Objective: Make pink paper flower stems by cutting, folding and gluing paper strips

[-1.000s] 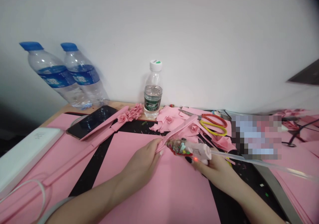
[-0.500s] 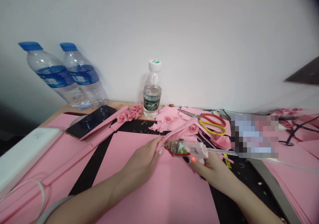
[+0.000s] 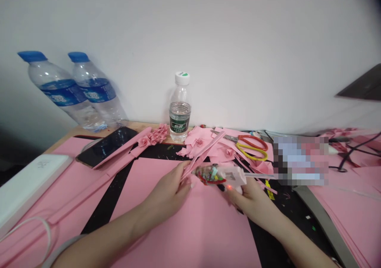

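Observation:
My left hand (image 3: 175, 184) pinches a folded strip of pink paper (image 3: 206, 151) that points up and to the right. My right hand (image 3: 253, 198) is wrapped round a glue gun (image 3: 220, 175) with a red light showing and colourful bits on its front part. The gun's tip points left, close beside the paper at my left fingers; whether they touch cannot be made out. Beneath both hands lies a large pink sheet (image 3: 190, 228). Scissors (image 3: 251, 147) with red and yellow handles rest on pink scraps behind the gun.
Two large bottles (image 3: 64, 93) (image 3: 97, 91) lean on the wall at the left, and a small bottle (image 3: 180, 113) stands at the back. A phone (image 3: 107, 147), a white box-like object (image 3: 35, 188) and paper flowers (image 3: 153, 136) lie left. Cables (image 3: 345, 160) cross pink paper at the right.
The pink strip in my left hand has tilted more upright and its folds show more apart. The glue gun's tip is slightly lower against it. The view has shifted a little.

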Demonstrator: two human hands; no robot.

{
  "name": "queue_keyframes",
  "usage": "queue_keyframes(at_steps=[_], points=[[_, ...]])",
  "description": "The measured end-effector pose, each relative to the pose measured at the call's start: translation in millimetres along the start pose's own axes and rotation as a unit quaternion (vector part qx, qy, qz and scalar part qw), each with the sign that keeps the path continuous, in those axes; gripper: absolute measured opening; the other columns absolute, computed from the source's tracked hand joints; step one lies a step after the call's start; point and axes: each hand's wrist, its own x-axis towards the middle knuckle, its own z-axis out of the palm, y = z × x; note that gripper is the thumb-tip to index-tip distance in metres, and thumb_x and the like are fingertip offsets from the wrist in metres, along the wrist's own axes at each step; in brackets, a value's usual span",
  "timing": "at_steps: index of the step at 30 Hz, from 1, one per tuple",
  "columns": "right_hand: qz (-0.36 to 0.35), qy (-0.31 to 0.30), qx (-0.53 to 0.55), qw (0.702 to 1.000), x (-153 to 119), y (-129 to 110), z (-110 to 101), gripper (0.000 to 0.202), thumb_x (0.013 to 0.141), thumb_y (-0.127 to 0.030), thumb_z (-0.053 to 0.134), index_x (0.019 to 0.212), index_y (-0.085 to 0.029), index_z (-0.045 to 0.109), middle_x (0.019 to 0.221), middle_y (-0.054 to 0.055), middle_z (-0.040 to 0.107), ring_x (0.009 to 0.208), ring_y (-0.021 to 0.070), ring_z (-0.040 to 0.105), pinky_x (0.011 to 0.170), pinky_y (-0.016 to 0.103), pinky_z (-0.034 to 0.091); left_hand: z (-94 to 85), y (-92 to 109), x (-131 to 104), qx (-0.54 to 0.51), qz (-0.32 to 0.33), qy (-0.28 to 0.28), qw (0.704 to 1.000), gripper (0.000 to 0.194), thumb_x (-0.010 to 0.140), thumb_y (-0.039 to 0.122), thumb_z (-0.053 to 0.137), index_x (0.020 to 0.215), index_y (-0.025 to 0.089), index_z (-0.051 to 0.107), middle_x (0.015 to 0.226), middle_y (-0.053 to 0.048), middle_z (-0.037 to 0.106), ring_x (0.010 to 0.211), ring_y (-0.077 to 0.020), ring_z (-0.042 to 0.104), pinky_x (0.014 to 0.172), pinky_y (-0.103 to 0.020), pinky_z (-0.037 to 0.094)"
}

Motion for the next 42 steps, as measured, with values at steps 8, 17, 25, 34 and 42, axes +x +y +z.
queue_keyframes(at_steps=[8,17,25,34,42], points=[[0.030,0.057,0.037,0.997,3.1,10.7,-5.0,0.027,0.090,-0.040,0.052,0.073,-0.020,0.051,0.051,-0.007,0.040,0.044,0.0092,0.034,0.039,0.021,0.028,-6.8,2.7,0.5,0.078,-0.022,0.006,0.997,0.068,0.088,0.023,0.052,0.151,0.022,0.026,0.144,-0.014,0.051,0.129,-0.0299,0.051,0.106,-0.046,0.041],[0.071,0.120,0.057,0.989,2.1,8.1,-3.9,0.032,0.085,-0.051,0.058,0.077,-0.019,0.055,0.049,-0.008,0.037,0.044,0.0098,0.032,0.040,0.022,0.025,-21.8,1.6,-2.4,0.220,0.180,0.184,0.941,0.021,0.090,0.020,0.053,0.085,0.022,0.073,0.125,-0.010,0.060,0.119,-0.0267,0.054,0.101,-0.042,0.045],[0.063,0.134,0.062,0.987,2.6,12.4,-3.2,0.035,0.085,-0.052,0.057,0.075,-0.019,0.058,0.049,-0.007,0.037,0.043,0.0098,0.032,0.040,0.022,0.027,-24.8,-0.9,-2.0,0.164,0.259,0.193,0.932,0.030,0.086,0.007,0.057,0.060,0.019,0.063,0.098,-0.004,0.076,0.086,-0.0183,0.067,0.075,-0.031,0.056],[0.052,0.146,0.060,0.986,3.9,12.5,-2.5,0.030,0.084,-0.046,0.061,0.075,-0.018,0.059,0.049,-0.006,0.043,0.042,0.0099,0.036,0.038,0.022,0.027,-27.7,-14.5,3.6,0.170,0.266,0.188,0.930,0.029,0.093,0.016,0.050,0.097,0.022,0.078,0.111,-0.009,0.076,0.099,-0.0227,0.073,0.086,-0.038,0.059],[0.018,0.102,0.042,0.994,6.7,20.8,-6.2,0.025,0.089,-0.040,0.055,0.075,-0.019,0.055,0.051,-0.006,0.041,0.043,0.0100,0.037,0.038,0.022,0.029,-22.8,-10.5,0.8,0.171,0.169,0.154,0.958,0.034,0.083,0.025,0.065,0.053,0.019,0.051,0.097,-0.006,0.075,0.088,-0.0231,0.069,0.077,-0.039,0.056]])
